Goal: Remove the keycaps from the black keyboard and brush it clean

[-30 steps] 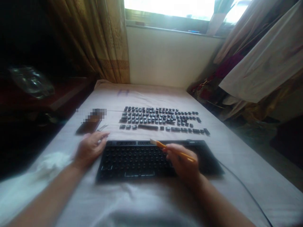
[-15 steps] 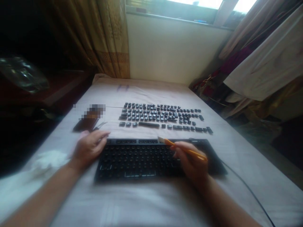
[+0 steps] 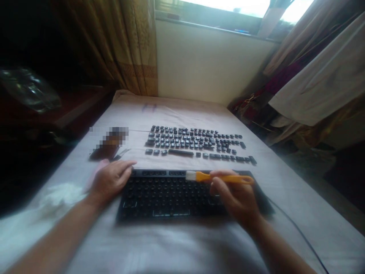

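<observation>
A black keyboard (image 3: 171, 196) with its keycaps removed lies in front of me on a pale cloth. My right hand (image 3: 236, 198) is closed around an orange-handled brush (image 3: 219, 177), whose white bristles rest over the keyboard's top edge near its middle. My left hand (image 3: 110, 180) lies flat on the keyboard's upper left corner, fingers spread, holding nothing. Beyond the keyboard, several loose black keycaps (image 3: 196, 144) are laid out in rows.
A dark object, partly pixelated (image 3: 110, 142), lies left of the keycaps with a small metal tool (image 3: 122, 153) beside it. A white crumpled tissue (image 3: 61, 192) sits at the left. The keyboard's cable (image 3: 296, 228) runs off right. Curtains, wall and window stand behind.
My right hand has shifted slightly right and turned the brush from slanted to nearly level, bristles lower on the keyboard's top edge. My left hand has stayed in place.
</observation>
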The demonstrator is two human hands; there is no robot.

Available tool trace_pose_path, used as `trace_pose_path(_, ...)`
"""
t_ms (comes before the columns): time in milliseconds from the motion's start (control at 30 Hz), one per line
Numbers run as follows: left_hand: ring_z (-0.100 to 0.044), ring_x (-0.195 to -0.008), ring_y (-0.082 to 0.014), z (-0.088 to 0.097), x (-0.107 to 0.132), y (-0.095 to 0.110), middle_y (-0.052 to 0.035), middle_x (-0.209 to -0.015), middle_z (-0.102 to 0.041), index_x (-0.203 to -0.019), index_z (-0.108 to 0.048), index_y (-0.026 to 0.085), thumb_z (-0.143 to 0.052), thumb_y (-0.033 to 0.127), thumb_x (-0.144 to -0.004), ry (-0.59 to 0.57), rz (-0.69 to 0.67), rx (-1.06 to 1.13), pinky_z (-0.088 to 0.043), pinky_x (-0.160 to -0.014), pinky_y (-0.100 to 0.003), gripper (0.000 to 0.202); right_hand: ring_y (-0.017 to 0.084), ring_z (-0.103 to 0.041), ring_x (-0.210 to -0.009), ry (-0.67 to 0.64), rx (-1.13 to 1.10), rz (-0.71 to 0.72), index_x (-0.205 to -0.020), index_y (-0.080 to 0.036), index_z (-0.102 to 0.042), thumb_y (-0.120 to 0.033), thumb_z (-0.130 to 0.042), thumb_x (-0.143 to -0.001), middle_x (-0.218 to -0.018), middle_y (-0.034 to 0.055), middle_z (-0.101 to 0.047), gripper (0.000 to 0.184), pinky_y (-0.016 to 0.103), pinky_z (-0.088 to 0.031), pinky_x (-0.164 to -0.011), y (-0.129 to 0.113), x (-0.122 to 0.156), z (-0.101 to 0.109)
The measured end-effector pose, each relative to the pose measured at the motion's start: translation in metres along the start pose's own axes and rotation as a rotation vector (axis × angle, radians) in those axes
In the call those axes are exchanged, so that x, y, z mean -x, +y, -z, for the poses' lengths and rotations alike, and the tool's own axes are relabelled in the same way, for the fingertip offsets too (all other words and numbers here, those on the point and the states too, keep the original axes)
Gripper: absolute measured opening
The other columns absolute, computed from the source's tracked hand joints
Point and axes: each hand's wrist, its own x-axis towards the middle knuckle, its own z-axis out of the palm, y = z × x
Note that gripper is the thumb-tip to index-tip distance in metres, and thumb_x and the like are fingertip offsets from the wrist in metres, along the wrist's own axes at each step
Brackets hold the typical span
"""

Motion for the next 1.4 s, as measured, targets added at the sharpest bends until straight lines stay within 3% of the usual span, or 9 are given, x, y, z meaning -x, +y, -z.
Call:
trace_pose_path(167,-0.074,-0.086,-0.0219,0.001,0.0,0.001,-0.0037,-0.099,-0.08,-0.105,-0.076,0.024,-0.044,0.041,-0.096,-0.013,0.004,0.021,-0.05,-0.085,-0.036,0.038,0.011,-0.068,-0.048,0.052,-0.162,-0.068,-0.094,-0.019,-0.067,-0.016,-0.06,-0.091,-0.07,-0.0003,-0.077,0.009,0.021,-0.058,-0.048,-0.015,-0.023,-0.028)
trace_pose_path(333,-0.074,-0.084,-0.0214,0.002,0.001,0.0,-0.0028,-0.099,-0.08,-0.106,-0.075,0.026,-0.044,0.043,-0.097,-0.018,0.026,0.033,-0.05,-0.087,-0.036,0.037,0.013,-0.068,-0.047,0.07,-0.11,0.055,-0.095,-0.02,-0.067,-0.015,-0.059,-0.091,-0.071,0.0004,-0.077,0.01,0.024,-0.059,-0.05,0.0,-0.014,-0.051)
trace_pose_path(533,-0.073,-0.085,-0.0202,0.003,0.002,0.001,-0.002,-0.098,-0.08,-0.106,-0.075,0.026,-0.047,0.043,-0.097,-0.005,0.029,0.088,-0.052,-0.084,-0.032,0.034,0.013,-0.062,-0.044,0.047,0.057,0.014,-0.088,-0.02,-0.065,-0.015,-0.054,-0.093,-0.059,-0.0029,-0.067,0.012,0.022,-0.054,-0.046,0.019,-0.002,-0.037)
trace_pose_path(667,-0.073,-0.084,-0.0201,0.004,0.003,0.001,-0.001,-0.098,-0.079,-0.107,-0.074,0.028,-0.048,0.042,-0.097,-0.013,0.033,0.087,-0.05,-0.086,-0.034,0.032,0.012,-0.06,-0.045,0.005,0.152,0.087,-0.086,-0.021,-0.065,-0.012,-0.054,-0.09,-0.061,-0.0021,-0.066,0.014,0.023,-0.051,-0.046,0.021,-0.002,-0.033)
trace_pose_path(1000,-0.072,-0.083,-0.019,0.003,0.004,-0.001,0.0002,-0.097,-0.079,-0.108,-0.073,0.027,-0.05,0.038,-0.098,0.002,-0.001,0.089,-0.052,-0.083,-0.032,0.027,0.015,-0.068,-0.056,-0.045,0.114,0.203,-0.09,-0.021,-0.064,-0.002,-0.053,-0.085,-0.07,0.0009,-0.071,0.022,0.024,-0.056,-0.053,0.011,-0.006,-0.035)
trace_pose_path(1400,-0.072,-0.083,-0.0193,0.006,0.003,0.002,0.0006,-0.097,-0.079,-0.106,-0.074,0.028,-0.052,0.044,-0.096,-0.036,0.088,0.124,-0.053,-0.083,-0.033,0.029,0.013,-0.058,-0.046,-0.238,0.147,0.257,-0.087,-0.022,-0.06,-0.001,-0.051,-0.084,-0.061,-0.0008,-0.067,0.023,0.025,-0.047,-0.048,0.006,-0.006,-0.039)
